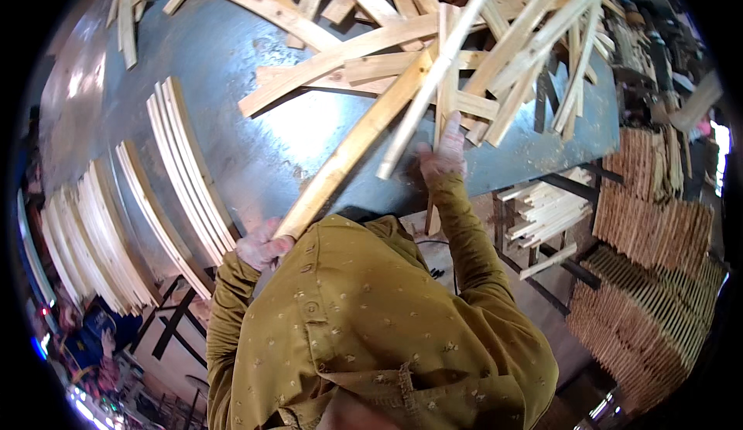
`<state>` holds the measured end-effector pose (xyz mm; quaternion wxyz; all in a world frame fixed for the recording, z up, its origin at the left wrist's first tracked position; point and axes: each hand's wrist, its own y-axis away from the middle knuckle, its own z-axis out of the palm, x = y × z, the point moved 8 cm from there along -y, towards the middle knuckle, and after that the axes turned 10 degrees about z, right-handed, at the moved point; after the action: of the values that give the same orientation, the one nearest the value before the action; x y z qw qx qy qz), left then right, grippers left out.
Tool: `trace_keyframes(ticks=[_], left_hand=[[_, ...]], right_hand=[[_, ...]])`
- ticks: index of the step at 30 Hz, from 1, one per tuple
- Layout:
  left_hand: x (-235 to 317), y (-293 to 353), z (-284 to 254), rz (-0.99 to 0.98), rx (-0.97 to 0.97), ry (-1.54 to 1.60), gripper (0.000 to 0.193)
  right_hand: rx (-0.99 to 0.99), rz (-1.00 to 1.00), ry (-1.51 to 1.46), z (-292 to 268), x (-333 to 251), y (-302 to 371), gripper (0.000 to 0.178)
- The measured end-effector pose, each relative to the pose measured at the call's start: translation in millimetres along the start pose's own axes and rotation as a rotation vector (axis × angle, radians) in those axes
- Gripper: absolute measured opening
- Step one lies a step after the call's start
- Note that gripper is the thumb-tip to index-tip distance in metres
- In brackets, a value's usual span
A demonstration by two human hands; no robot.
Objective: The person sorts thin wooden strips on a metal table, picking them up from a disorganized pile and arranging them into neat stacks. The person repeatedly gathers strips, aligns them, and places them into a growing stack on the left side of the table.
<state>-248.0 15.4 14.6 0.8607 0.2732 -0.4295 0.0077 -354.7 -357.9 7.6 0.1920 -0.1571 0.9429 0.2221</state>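
At the near edge of the table, below a mustard shirt [387, 298] of soft creased cloth with a small scattered print, the left hand [261, 248] has its fingers wrapped around the near end of a long wooden strip [340, 163]. This strip is honey-yellow, flat-faced and straight-edged, slanting up and away across the tabletop to the heap. The right hand [445, 157] lies against a narrow upright strip [446, 82], its index finger stretched along the wood; whether the other fingers close on it I cannot tell. Just beside that hand, a paler, slimmer batten [422, 113] ends squarely. Underneath spreads the metal table [220, 54], smooth, blue-grey, scuffed and glossy. To the left, smooth pale strips [190, 171] stand side by side in a neat row. Right, below the table edge, are stacked ridged brown slats [631, 329]. Farthest, rough-grained offcuts criss-cross in a loose heap [379, 4].
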Motion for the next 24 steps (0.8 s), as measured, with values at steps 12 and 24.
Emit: trace_keyframes(ticks=[12, 24], left_hand=[[94, 216, -7, 0.158, 0.672, -0.048, 0.07], [359, 82, -274, 0.429, 1.485, -0.621, 0.058]], right_hand=[[-0.319, -0.25, -0.748, -48, -167, -47, 0.061], [-0.813, -0.048, -0.834, 80, -180, 28, 0.076]])
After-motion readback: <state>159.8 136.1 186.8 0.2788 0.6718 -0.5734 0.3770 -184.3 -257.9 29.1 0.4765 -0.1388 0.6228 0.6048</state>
